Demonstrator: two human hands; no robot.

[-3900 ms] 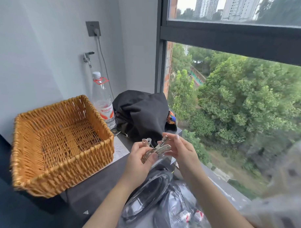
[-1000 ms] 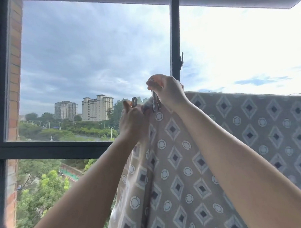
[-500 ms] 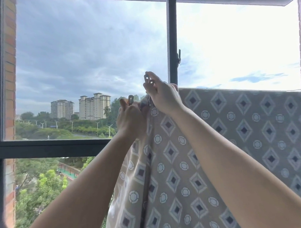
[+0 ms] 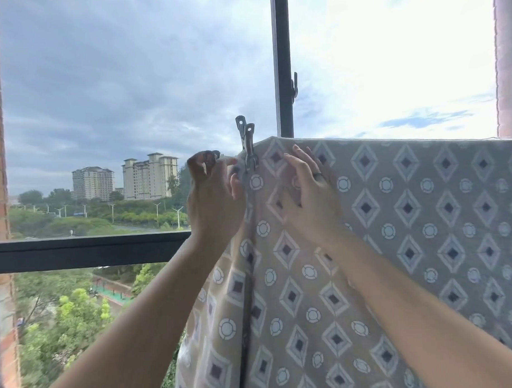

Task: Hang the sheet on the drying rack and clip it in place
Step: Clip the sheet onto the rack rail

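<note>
The left hand (image 4: pixel 212 195) is curled into a loose fist around a second small metal clip (image 4: pixel 210 157), whose rounded end pokes out above the knuckles, while its thumb presses the grey-beige sheet printed with diamonds and circles (image 4: pixel 367 248). At three o'clock from it, the right hand (image 4: pixel 307 192), wearing a dark ring, lies with fingers spread and relaxed, flat against the fabric and gripping nothing. Between the two hands, at twelve o'clock, a silver metal clothes clip (image 4: pixel 248 144) stands upright, pinching the sheet's top corner. The sheet hangs draped from a line running toward three o'clock, its rail hidden under the fold. Behind stands the black window frame (image 4: pixel 282 62).
</note>
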